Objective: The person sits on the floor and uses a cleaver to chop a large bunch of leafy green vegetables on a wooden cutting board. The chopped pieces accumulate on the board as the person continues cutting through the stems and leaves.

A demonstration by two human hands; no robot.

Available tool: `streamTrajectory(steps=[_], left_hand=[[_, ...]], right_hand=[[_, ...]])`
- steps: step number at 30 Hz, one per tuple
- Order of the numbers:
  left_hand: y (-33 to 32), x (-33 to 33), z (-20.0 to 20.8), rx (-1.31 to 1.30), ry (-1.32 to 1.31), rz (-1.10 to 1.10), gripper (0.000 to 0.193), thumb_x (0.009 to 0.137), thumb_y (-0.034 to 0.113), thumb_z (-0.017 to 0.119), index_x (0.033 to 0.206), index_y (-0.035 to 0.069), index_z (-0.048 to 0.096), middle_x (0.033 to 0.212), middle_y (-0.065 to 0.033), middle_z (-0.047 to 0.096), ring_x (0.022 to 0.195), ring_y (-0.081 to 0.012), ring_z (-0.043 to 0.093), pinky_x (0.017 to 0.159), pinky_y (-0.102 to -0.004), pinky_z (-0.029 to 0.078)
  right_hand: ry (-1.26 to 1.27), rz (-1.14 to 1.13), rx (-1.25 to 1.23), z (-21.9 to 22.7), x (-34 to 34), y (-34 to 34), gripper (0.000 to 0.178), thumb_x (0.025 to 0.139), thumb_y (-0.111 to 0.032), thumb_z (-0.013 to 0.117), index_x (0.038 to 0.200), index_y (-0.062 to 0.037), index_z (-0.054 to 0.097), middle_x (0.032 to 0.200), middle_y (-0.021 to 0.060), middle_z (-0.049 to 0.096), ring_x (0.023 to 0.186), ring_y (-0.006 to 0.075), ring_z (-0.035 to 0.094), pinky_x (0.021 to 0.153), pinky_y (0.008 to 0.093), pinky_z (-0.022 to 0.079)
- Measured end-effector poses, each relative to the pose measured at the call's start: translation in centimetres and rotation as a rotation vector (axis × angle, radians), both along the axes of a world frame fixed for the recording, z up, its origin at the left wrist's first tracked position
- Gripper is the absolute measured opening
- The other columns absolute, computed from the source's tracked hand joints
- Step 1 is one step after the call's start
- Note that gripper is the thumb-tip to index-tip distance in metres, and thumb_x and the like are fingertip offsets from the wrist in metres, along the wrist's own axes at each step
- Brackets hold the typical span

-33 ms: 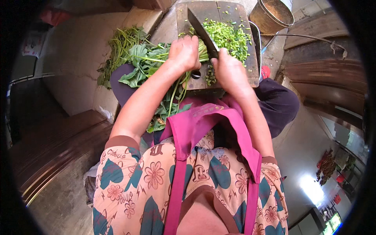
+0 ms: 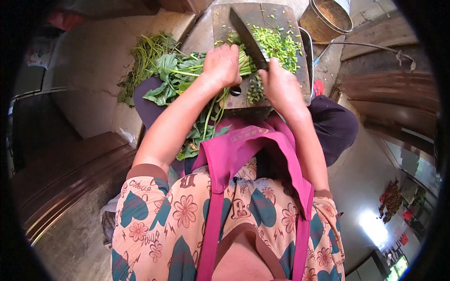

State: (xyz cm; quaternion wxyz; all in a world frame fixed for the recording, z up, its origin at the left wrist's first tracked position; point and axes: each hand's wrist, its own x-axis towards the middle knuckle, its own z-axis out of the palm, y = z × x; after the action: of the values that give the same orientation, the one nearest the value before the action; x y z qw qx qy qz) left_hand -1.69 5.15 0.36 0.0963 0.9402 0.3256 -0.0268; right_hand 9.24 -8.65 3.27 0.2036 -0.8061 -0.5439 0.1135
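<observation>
My left hand (image 2: pixel 222 64) is closed round a bunch of leafy green stems (image 2: pixel 244 64) and presses it on a wooden chopping board (image 2: pixel 223 19). The stems' cut ends point right, while the leaves (image 2: pixel 161 86) trail off the board's left side and down over my lap. My right hand (image 2: pixel 282 86) grips a broad, dark-bladed kitchen knife (image 2: pixel 247 37) by its handle. Its blade slants up and left across the board, just right of the cut ends. Chopped green stem pieces (image 2: pixel 282 49) lie heaped right of the blade, with a smaller darker pile (image 2: pixel 255 90) near the front edge.
A heap of thin stems (image 2: pixel 146 54) lies left of the board. At the back right stands a worn bucket (image 2: pixel 326 19), with a thin rod (image 2: pixel 370 43) running right from it. My bent knees flank the board; a magenta apron (image 2: pixel 234 145) covers my lap.
My right hand and the knife have shifted slightly right and down, opening a small gap from the stems' cut ends. My left hand keeps its hold, almost unmoved.
</observation>
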Motion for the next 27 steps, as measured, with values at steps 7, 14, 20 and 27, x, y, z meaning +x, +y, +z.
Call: streamTrajectory(steps=[7, 14, 20, 27], left_hand=[[-0.3, 0.0, -0.3, 0.022, -0.001, -0.056, 0.048, 0.059, 0.02, 0.075, 0.098, 0.001, 0.054, 0.096, -0.0185, 0.061, 0.093, -0.0341, 0.061, 0.083, -0.0427, 0.049], [-0.3, -2.2, -1.3, 0.022, -0.106, -0.253, 0.059, 0.054, 0.017, 0.076, 0.106, 0.002, 0.053, 0.104, -0.0144, 0.058, 0.1, -0.0322, 0.055, 0.084, -0.0415, 0.044], [-0.2, -1.7, -0.6, 0.023, -0.047, -0.234, 0.061, 0.055, 0.018, 0.078, 0.109, 0.002, 0.053, 0.103, -0.0164, 0.058, 0.101, -0.0337, 0.056, 0.086, -0.0425, 0.045], [-0.2, -2.1, -0.3, -0.057, -0.125, -0.043, 0.056, 0.055, 0.02, 0.08, 0.101, 0.001, 0.054, 0.099, -0.0195, 0.058, 0.098, -0.0371, 0.058, 0.087, -0.0443, 0.046]], right_hand=[[0.115, 0.013, -0.028, -1.2, 0.2, 1.5, 0.027, 0.09, -0.023, 0.056, 0.095, 0.0009, 0.046, 0.077, 0.0285, 0.062, 0.076, 0.0462, 0.062, 0.067, 0.053, 0.05], [0.027, 0.001, 0.146, 1.8, 0.4, 0.1, 0.023, 0.091, -0.021, 0.055, 0.092, -0.0009, 0.046, 0.073, 0.0249, 0.062, 0.07, 0.0427, 0.063, 0.063, 0.0519, 0.049], [0.14, -0.011, -0.058, -2.5, 0.1, 0.4, 0.025, 0.091, -0.022, 0.055, 0.095, 0.0009, 0.045, 0.074, 0.0269, 0.062, 0.075, 0.0451, 0.062, 0.067, 0.0521, 0.05], [0.14, -0.051, -0.065, -0.7, -0.3, -1.1, 0.024, 0.091, -0.022, 0.055, 0.094, 0.0001, 0.046, 0.074, 0.0258, 0.063, 0.075, 0.0435, 0.063, 0.067, 0.0515, 0.051]])
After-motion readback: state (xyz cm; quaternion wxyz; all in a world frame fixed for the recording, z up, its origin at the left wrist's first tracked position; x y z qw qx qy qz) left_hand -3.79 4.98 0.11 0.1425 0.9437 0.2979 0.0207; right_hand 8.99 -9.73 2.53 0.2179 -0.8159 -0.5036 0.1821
